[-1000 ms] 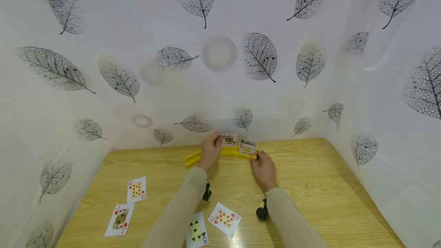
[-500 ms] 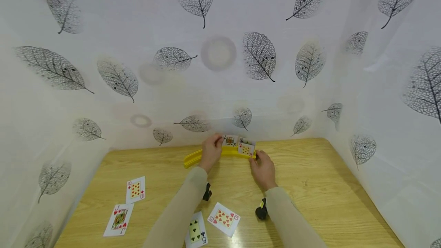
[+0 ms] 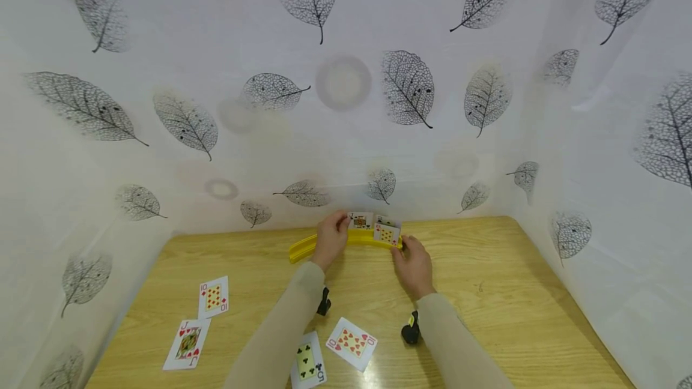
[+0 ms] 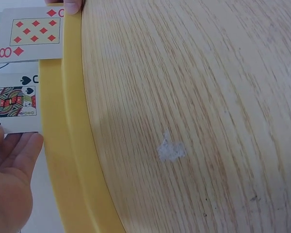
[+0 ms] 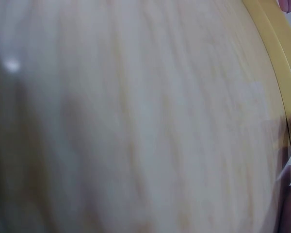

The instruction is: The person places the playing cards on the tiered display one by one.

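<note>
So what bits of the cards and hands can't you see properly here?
- Third card in the yellow card holder: head view, mostly behind the 8 of diamonds.
- Right hand fingertips: head view, too small; right wrist view blurred, hand cut off by the edge.
- 5 of clubs: partly under the left sleeve.

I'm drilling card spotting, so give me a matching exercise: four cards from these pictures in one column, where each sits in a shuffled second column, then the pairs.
Cards:
1. jack of hearts
2. five of clubs
3. eight of diamonds
4. queen of spades

Places:
A. standing in the yellow holder, at the left hand fingertips
B. flat, nearest the table left edge
C. in the holder, on the right hand side
D. flat, beside the left sleeve

Pairs: 1-B, 2-D, 3-C, 4-A
</note>
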{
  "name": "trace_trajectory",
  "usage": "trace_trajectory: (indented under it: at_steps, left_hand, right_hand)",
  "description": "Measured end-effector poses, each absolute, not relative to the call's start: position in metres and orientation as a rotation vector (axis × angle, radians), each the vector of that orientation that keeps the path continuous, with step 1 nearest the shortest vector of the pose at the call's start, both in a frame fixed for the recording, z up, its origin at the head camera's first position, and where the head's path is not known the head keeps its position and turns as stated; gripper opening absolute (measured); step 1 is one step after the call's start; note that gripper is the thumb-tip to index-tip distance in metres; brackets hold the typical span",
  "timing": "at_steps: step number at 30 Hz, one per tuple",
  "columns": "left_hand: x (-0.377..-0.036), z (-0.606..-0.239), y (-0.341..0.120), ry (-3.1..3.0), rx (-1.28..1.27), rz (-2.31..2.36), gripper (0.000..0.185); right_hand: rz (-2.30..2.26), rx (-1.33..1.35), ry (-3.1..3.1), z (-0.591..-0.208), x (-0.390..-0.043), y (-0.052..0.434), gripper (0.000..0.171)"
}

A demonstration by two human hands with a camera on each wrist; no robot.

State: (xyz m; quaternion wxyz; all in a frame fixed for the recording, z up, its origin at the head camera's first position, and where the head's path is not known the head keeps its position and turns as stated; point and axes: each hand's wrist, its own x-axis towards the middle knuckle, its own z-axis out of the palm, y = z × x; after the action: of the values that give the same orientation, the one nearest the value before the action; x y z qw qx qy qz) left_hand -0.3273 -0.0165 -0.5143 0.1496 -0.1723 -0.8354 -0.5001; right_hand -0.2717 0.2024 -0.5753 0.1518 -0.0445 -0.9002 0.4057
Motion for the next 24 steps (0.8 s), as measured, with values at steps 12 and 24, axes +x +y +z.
trace_trajectory:
  at_steps: [12,24]
  left_hand:
    - [-0.325,-0.514,-0.02,-2.419,-0.508,-1.405,0.013]
    - [-0.32,-0.509,-0.032,-2.452,-0.49,-1.482,0.025]
  right_hand:
    - [1.164,-0.13,-2.58,-0.575,-0.271,0.2,0.048]
    - [1.194,-0.141,-2.582,-0.576,-0.272,0.203,0.049]
